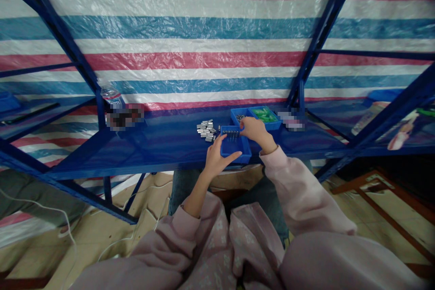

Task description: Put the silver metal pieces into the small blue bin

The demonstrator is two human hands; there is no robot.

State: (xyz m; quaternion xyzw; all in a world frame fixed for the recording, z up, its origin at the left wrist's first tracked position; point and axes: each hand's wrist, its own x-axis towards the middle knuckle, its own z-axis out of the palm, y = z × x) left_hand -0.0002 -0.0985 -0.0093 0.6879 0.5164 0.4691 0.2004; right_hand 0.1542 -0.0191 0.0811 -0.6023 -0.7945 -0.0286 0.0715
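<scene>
A small blue tray (234,159) sits near the front edge of the blue shelf, with a row of small metal pieces (231,134) along its far side. My left hand (216,157) is at the tray's left front corner, thumb and fingers spread apart and touching its rim. Fingertips together, my right hand (254,129) is bent down between this tray and a divided blue box (272,126) behind it. What those fingertips hold, if anything, is hidden. Small metal parts (239,117) lie in the box's left compartment, green pieces (263,114) in the right one.
Left of the tray lies a loose pile of silver metal cylinders (205,131). A plastic bottle (111,96) stands at the shelf's far left beside a blurred item (125,117). Another blurred item (292,120) lies right of the box. Blue metal posts (299,72) frame both sides.
</scene>
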